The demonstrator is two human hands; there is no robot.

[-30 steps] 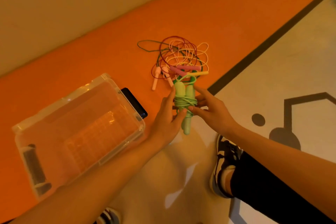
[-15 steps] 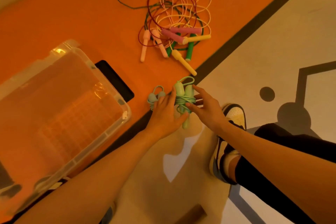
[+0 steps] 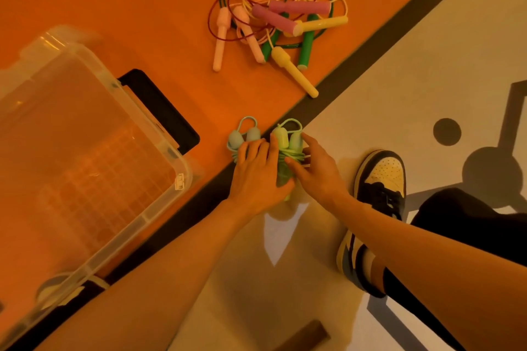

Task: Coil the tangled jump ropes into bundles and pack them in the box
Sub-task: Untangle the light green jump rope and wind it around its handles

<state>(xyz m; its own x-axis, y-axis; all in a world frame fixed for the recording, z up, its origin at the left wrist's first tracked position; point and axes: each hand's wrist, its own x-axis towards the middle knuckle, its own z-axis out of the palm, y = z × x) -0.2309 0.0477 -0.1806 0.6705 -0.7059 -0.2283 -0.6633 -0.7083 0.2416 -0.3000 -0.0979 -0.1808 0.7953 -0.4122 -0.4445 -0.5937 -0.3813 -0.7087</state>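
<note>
A light green jump rope bundle [image 3: 288,138], its cord wound around both handles, is held between my two hands. My left hand [image 3: 256,174] grips the handles from the left. My right hand [image 3: 316,168] pinches the wound cord from the right. A second coiled bundle in pale blue [image 3: 244,134] lies on the orange floor just left of it, partly under my left hand. Farther up lies a tangled pile of ropes [image 3: 282,8] with pink, yellow and green handles. The clear plastic box [image 3: 171,157] stands open at the left.
A black phone-like slab [image 3: 162,108] lies against the box's right side. My shoe [image 3: 382,179] and dark trouser leg are at the right. A dark stripe [image 3: 356,71] divides the orange floor from the pale floor. A brown object [image 3: 302,336] shows at the bottom edge.
The view has tilted down and closer, so the pile and box shifted up and left in frame. The pale blue bundle came into sight beside my left hand. Both hands keep hold of the green bundle.
</note>
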